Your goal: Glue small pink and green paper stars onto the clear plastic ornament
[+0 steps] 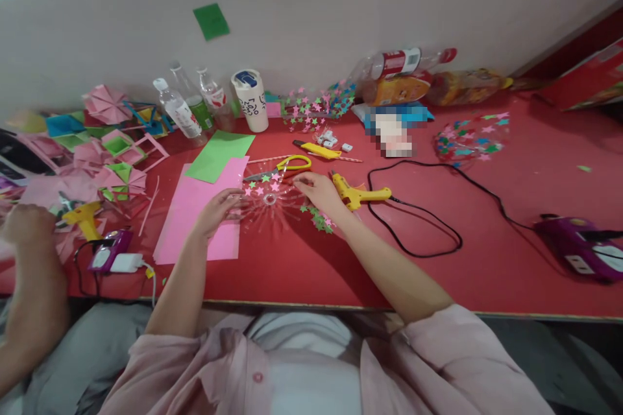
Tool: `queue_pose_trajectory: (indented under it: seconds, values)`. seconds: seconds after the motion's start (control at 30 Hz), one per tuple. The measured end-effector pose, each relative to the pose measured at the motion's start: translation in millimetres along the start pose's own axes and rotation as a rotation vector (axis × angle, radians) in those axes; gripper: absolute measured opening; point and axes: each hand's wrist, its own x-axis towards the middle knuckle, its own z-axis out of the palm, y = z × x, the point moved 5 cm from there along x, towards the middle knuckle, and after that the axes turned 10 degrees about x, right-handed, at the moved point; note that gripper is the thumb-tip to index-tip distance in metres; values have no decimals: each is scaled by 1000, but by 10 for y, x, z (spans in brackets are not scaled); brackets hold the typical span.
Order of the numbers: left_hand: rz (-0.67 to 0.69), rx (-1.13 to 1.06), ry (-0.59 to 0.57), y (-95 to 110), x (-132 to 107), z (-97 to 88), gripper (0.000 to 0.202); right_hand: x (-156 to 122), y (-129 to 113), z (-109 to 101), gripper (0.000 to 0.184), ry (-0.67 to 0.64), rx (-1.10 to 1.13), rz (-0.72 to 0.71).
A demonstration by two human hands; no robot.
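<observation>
A clear plastic bottle piece [269,200], cut into fringe-like strips around a round centre, carries pink and green stars. My left hand [220,211] grips its left edge with bent fingers. At its right edge, my right hand [318,191] has thumb and fingers pinched together; what is between them is too small to make out. Loose green and pink stars [318,219] lie just under my right wrist. Beyond the plastic rest scissors with yellow handles [294,163]. Right of my right hand lies a yellow glue gun [360,193].
Pink paper [195,233] and green paper [221,154] lie to the left. Behind are a yellow cutter [318,150], a cup [250,104] and several bottles. A black cord [413,253] loops right to a purple power strip [581,246]. Another person's arm [36,285] is at far left.
</observation>
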Motion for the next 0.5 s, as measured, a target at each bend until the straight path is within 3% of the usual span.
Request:
queue_pose_trajectory:
  seconds: [0.17,0.27,0.4,0.5]
  values:
    - [56,78,49,56,-21,-53,37,-103,-105,-335,27,141,-253,-118]
    - [132,143,151,100,-14,-146,38,-219,-107,-464,25,100,-396,-166]
    - [308,197,540,268,-22,-371,20,-404,-42,-343,14,-119,-583,-232]
    - [441,191,767,471,-60,-384,9,-511,16,-114,15,-249,-711,-289]
